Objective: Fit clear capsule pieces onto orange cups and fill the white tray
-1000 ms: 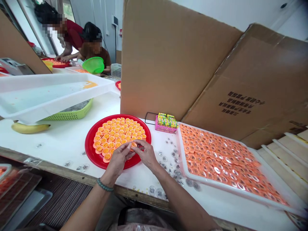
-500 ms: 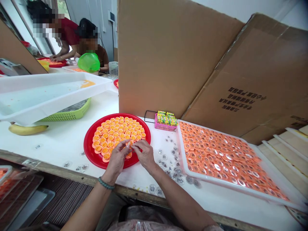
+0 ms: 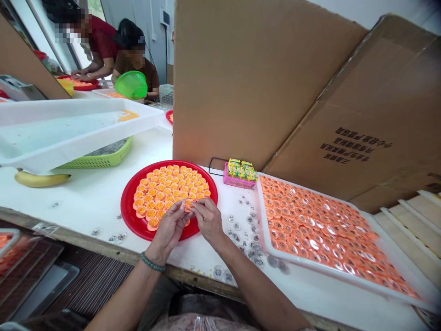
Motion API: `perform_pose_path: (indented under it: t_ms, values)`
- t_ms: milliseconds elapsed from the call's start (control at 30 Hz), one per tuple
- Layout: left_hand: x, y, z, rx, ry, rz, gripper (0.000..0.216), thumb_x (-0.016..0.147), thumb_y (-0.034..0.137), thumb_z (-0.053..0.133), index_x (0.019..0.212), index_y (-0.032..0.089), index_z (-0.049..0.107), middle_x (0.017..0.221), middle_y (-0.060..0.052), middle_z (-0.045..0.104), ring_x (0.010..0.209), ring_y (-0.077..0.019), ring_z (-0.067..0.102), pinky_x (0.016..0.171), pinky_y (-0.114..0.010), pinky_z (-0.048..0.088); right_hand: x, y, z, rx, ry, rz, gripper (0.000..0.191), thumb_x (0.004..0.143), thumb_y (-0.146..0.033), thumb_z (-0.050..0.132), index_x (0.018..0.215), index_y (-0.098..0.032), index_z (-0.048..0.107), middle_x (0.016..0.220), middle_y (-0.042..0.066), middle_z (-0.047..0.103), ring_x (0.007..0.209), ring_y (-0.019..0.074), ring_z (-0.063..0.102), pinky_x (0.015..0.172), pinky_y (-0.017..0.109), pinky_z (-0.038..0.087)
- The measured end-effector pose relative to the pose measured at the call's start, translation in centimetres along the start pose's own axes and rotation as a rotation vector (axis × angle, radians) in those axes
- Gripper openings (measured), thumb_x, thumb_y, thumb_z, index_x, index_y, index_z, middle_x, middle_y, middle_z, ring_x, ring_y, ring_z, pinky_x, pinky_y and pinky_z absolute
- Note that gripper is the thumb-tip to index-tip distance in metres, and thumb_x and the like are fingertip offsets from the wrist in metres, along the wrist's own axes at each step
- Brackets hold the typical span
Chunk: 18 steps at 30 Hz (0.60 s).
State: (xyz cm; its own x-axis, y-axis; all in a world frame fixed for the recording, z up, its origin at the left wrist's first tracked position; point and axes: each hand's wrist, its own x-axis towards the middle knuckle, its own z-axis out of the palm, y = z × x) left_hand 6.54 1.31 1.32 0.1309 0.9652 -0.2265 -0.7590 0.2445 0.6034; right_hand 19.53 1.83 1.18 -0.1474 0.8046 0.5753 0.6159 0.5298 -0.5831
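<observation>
My left hand [image 3: 169, 227] and my right hand [image 3: 207, 221] meet over the near edge of a red round tray [image 3: 129, 212]. Between their fingertips they pinch one small orange cup-shaped piece [image 3: 188, 203]. The red tray holds several rows of the same orange pieces [image 3: 165, 186]. A green bead bracelet [image 3: 150, 264] sits on my left wrist. To the right, a white rectangular tray [image 3: 361, 280] is packed with orange pieces under clear round caps. Loose clear caps [image 3: 246, 234] lie scattered on the white table between the two trays.
A small pink basket [image 3: 239, 177] with yellow packets stands behind the caps. Large cardboard sheets [image 3: 248, 78] wall off the back. At the left are a tilted white tray [image 3: 69, 133] over a green basket [image 3: 103, 158], and a banana [image 3: 39, 178]. Two other people [image 3: 113, 50] work far left.
Both hands stay together at the red tray's near edge, fingers shifting slightly on the small orange piece. The camera view has drifted a little; a green bowl near the other people moved.
</observation>
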Motion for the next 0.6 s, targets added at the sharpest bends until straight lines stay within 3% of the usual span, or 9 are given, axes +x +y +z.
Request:
perform_pose_path:
  t_ms: [233, 400, 600]
  values:
    - [-0.2, 0.4, -0.7, -0.075, -0.036, -0.077, 0.012, 0.080, 0.013, 0.060, 0.090, 0.016, 0.065, 0.091, -0.004, 0.066, 0.080, -0.0122, 0.062, 0.075, -0.024, 0.054, -0.3, -0.3, -0.6, 0.078, 0.001, 0.072, 0.018, 0.087, -0.022, 0.055, 0.099, -0.021, 0.067, 0.093, 0.005, 0.062, 0.087, 0.0160, 0.059, 0.081, 0.029, 0.049]
    - [-0.5, 0.3, -0.8, -0.041, -0.072, -0.130, 0.015, 0.082, 0.022, 0.061, 0.095, 0.016, 0.064, 0.095, -0.005, 0.066, 0.082, -0.0139, 0.062, 0.076, -0.026, 0.055, -0.6, -0.9, -1.5, 0.152, -0.032, 0.060, 0.023, 0.087, -0.020, 0.054, 0.107, -0.023, 0.065, 0.098, 0.005, 0.061, 0.090, 0.0150, 0.059, 0.082, 0.028, 0.049]
    - [-1.0, -0.4, -0.1, 0.034, -0.065, -0.099, 0.011, 0.079, 0.018, 0.064, 0.090, 0.017, 0.063, 0.091, -0.002, 0.065, 0.077, -0.0109, 0.062, 0.071, -0.023, 0.055, -1.6, -1.1, -1.9, 0.067, -0.026, 0.024, 0.017, 0.089, -0.022, 0.051, 0.094, -0.022, 0.068, 0.091, 0.006, 0.061, 0.085, 0.0154, 0.057, 0.077, 0.029, 0.049]
